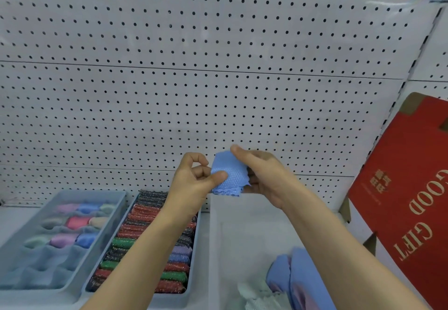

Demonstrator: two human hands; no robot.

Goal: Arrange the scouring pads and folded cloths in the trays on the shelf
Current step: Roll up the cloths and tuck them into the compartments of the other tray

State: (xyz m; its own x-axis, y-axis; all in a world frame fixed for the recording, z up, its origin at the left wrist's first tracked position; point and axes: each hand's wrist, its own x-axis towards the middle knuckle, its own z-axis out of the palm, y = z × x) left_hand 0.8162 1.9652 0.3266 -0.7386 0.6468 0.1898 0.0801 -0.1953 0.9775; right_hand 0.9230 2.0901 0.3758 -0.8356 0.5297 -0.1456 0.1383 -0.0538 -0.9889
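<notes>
Left hand (194, 178), right hand (264, 176) pinch blue cloth (228, 174) edges above right tray (214, 237) rim.

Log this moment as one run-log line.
left hand: pinches blue cloth | right hand: grips blue cloth | state: blue cloth held up, in no tray | middle tray: scouring pads | left tray: folded cloths

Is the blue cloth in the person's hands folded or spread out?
Folded: the blue cloth is a small bundle with layered scalloped edges at the bottom, pinched between the left hand and right hand.
</notes>
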